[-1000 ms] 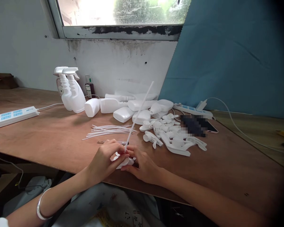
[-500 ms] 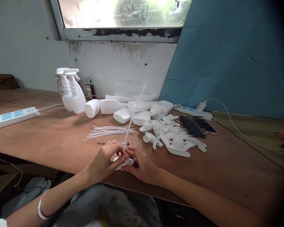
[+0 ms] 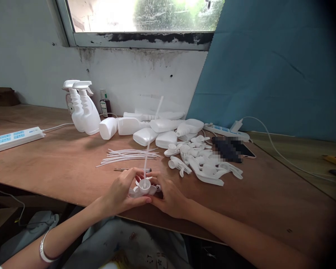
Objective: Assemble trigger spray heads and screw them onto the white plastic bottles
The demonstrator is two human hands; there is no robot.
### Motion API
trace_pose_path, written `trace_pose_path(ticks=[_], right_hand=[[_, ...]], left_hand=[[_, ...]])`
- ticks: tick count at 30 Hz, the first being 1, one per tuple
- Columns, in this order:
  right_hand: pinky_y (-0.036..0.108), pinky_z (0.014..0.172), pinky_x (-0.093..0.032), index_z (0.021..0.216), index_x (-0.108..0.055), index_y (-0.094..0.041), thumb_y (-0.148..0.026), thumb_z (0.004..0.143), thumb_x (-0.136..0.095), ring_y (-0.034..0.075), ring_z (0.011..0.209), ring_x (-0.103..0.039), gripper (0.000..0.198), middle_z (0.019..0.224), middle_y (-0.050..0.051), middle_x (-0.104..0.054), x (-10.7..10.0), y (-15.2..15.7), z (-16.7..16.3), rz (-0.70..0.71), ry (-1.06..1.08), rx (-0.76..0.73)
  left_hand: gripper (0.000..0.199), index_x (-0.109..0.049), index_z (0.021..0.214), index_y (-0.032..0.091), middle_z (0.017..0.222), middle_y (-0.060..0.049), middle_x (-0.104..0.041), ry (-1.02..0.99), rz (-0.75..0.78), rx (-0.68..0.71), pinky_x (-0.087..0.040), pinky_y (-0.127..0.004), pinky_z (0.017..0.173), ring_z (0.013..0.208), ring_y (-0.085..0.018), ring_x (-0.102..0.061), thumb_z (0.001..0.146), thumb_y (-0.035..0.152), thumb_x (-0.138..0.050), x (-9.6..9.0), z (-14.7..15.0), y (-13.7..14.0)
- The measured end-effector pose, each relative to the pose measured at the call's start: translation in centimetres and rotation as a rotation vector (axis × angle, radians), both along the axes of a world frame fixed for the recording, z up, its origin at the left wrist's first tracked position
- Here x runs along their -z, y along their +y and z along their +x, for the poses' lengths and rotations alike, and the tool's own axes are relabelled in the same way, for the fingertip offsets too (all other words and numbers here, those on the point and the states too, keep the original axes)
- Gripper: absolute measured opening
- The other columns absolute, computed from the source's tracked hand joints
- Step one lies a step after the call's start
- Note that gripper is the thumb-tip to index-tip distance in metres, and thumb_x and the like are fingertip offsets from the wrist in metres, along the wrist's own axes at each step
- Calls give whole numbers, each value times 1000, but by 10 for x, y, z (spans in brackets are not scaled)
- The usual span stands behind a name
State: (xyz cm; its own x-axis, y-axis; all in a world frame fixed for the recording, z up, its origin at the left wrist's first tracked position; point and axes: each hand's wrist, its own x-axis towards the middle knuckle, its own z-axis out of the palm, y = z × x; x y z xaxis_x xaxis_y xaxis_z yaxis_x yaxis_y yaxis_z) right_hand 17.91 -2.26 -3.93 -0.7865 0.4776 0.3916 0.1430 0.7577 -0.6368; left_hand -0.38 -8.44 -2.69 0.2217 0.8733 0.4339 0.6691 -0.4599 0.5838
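Between my two hands, near the table's front edge, is a white spray trigger head (image 3: 145, 186) with its round collar facing up. A thin white tube (image 3: 146, 160) rises out of the collar, its upper part blurred. My left hand (image 3: 125, 190) curls round the left side of the head, thumb along the front. My right hand (image 3: 168, 194) grips the right side, and the thumbs nearly meet in front. Just behind the hands lies a small screwdriver (image 3: 123, 170), partly hidden. Several loose white tubes (image 3: 128, 156) lie beyond it.
Loose trigger heads (image 3: 204, 160) are heaped to the right, beside dark phones (image 3: 229, 149). White bottles (image 3: 131, 126) lie along the wall, and two upright spray bottles (image 3: 91, 114) stand at the left. Power strips (image 3: 16, 139) sit at both sides, with a dark glass bottle (image 3: 105, 104) behind.
My left thumb and fingers have moved off the tube's base and down round the trigger head, so the collar now shows. The tube has swung slightly left and looks more upright.
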Motion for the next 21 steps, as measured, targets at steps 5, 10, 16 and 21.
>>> trace_pose_path(ticks=[5, 10, 16, 21], right_hand=[[32, 75, -46, 115, -36, -20, -27, 76, -62, 20, 90, -60, 47, 102, 7, -61, 2, 0, 1, 12, 0, 19], [32, 74, -48, 113, -38, -20, -31, 70, -69, 19, 91, -58, 55, 108, 8, -56, 2, -1, 1, -64, 65, 64], [27, 65, -50, 104, -45, -21, -34, 77, -62, 14, 77, -59, 34, 93, 2, -60, -5, -1, 1, -300, 105, 73], [27, 65, -49, 99, -49, -21, -36, 78, -61, 15, 73, -60, 28, 83, 0, -62, -5, 1, 3, -273, 158, 196]], left_hand=[[23, -51, 90, 18, 84, -3, -61, -51, -52, -35, -45, -27, 67, 74, -15, -57, 78, 35, -59, -6, 0, -2], [22, -51, 84, 17, 83, -3, -61, -414, -190, -42, -48, -27, 69, 77, -15, -59, 76, 34, -62, -10, 1, -1], [26, -53, 91, 16, 88, -5, -62, -537, -310, 59, -51, -30, 72, 83, -17, -61, 73, 30, -65, -21, 0, 0], [50, -51, 107, 18, 110, -9, -58, -278, -320, 44, -47, -37, 86, 98, -22, -58, 65, 33, -72, -39, -43, 25]])
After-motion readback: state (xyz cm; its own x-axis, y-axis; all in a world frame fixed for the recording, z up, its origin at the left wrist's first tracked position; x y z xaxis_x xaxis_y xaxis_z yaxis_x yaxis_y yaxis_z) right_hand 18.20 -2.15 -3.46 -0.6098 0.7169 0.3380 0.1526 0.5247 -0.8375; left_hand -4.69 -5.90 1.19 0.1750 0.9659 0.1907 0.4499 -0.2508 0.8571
